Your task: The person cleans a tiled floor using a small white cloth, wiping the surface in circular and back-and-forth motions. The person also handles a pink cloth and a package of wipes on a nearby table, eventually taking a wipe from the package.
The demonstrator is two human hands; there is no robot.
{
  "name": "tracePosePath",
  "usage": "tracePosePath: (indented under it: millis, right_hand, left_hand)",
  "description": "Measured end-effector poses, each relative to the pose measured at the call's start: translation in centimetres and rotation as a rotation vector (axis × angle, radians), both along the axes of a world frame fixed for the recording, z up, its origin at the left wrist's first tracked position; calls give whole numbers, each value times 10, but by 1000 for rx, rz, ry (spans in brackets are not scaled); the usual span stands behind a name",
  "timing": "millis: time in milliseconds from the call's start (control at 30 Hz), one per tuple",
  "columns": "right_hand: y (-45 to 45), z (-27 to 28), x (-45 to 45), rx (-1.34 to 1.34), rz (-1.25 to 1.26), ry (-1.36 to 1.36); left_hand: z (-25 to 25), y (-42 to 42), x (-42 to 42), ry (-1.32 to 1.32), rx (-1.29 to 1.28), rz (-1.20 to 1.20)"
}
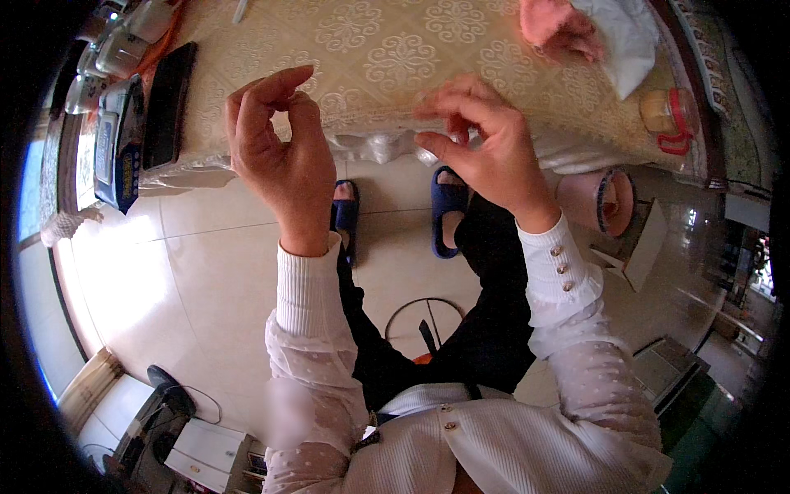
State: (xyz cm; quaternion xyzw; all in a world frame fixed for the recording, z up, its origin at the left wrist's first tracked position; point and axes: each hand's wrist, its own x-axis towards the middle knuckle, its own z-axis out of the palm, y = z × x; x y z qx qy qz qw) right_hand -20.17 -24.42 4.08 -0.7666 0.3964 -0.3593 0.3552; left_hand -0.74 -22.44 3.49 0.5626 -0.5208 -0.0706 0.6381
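Note:
My left hand [281, 136] is raised above the near edge of a beige patterned tablecloth [401, 62]. Its fingers curl towards the thumb, leaving a small gap in the palm; no object shows, but the fingertips overlap, so a thin thing there could be hidden. To the right, my right hand [487, 136] hovers over the cloth's lace edge, fingers bent and thumb apart, slightly blurred. Nothing is visible in it. The two hands do not touch.
A black phone-like slab [170, 105], a wipes pack [117, 142] and glass jars [120, 52] line the left side. At the right are a pink cloth [558, 31], white cloth [626, 43] and red-strapped jar [654, 114]. A pink bin [583, 194] stands below.

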Motion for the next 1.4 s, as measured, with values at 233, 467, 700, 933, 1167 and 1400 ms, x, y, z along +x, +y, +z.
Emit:
tracePosePath:
  millis: [233, 467, 700, 933, 1167, 1400]
  right_hand:
    - [13, -34, 10, 1051, 53, -245]
    - [12, -51, 12, 1206, -4, -1034]
    - [14, -52, 21, 1198, -29, -1005]
    - [15, -55, 21, 1109, -62, -824]
    - [7, -65, -50, 927, -17, -182]
    - [40, -113, -283, 711, -572, 181]
  left_hand:
    - [-3, -2, 1, 57, -7, -25]
    - [0, -1, -4, 81, -1, -26]
    - [-1, 0, -7, 74, -9, -29]
    - [1, 0, -6, 59, 4, -39]
    - [-11, -1, -17, 86, 13, -170]
    - [-16, -5, -55, -172, 7, -184]
